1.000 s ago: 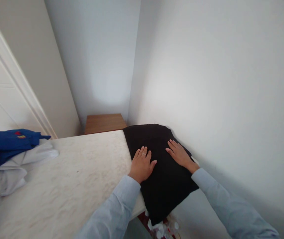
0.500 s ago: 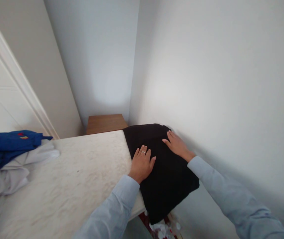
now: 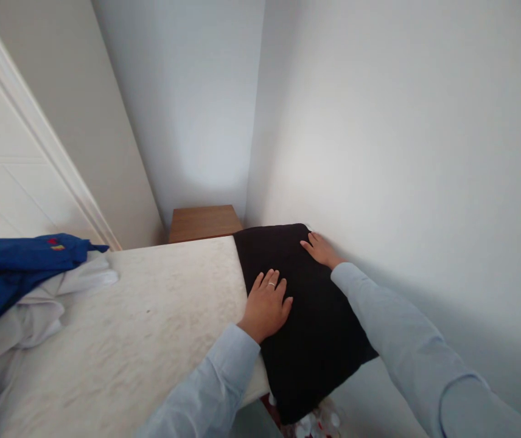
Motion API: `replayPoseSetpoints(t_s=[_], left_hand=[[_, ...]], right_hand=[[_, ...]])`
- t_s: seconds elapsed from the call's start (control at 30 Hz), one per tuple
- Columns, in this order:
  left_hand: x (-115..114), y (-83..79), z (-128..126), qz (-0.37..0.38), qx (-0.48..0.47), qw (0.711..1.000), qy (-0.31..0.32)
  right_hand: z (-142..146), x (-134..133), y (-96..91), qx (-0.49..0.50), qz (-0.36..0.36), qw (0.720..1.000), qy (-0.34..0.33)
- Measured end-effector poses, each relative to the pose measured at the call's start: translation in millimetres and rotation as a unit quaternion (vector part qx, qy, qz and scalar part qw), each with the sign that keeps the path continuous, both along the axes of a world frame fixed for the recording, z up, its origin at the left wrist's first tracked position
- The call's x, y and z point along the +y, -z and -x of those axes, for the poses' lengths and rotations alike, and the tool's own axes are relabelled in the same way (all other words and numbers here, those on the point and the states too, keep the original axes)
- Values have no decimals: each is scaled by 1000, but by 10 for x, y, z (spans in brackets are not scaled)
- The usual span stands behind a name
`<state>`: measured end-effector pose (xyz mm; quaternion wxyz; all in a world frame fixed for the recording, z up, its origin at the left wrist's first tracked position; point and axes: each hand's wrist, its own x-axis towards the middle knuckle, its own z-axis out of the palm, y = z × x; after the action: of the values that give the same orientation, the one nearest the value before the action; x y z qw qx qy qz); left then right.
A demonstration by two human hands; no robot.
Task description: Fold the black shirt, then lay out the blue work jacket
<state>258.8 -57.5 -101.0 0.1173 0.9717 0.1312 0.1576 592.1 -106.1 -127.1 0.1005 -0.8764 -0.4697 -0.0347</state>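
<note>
A black cloth (image 3: 315, 328), perhaps a garment, lies spread over the right end of a pale, stained padded board (image 3: 178, 304), its near edge hanging past the board's front. My left hand (image 3: 267, 304), with a ring on one finger, rests palm down on the cloth's left part, fingers spread. Near the cloth's far right corner, beside the wall, my right hand (image 3: 322, 249) lies flat with the thumb apart. Neither hand grips the fabric.
Blue clothing (image 3: 27, 258) and crumpled whitish clothing (image 3: 41, 316) lie at the board's left. A brown wooden top (image 3: 203, 222) stands in the corner behind. The wall (image 3: 402, 152) runs close along the right. Indistinct items (image 3: 315, 423) sit below the front edge.
My right hand has slid farther toward the cloth's far corner, and the far edge looks flatter. My left hand stays on the cloth, a little nearer me. The view has shifted slightly.
</note>
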Motion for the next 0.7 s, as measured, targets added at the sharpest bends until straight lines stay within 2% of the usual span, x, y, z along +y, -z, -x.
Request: replayPoseSetpoints(t_s=[0.33, 0.5, 0.7], left_hand=[[-20, -13, 33, -1, 7, 1000, 1], [-65, -33, 47, -5, 2, 1000, -7], [-194, -10, 201, -8, 3, 1000, -19]], right_hand=[[-34, 19, 40, -10, 21, 1000, -1], [-73, 21, 46, -45, 37, 998, -17], [-166, 40, 109, -60, 52, 997, -21]])
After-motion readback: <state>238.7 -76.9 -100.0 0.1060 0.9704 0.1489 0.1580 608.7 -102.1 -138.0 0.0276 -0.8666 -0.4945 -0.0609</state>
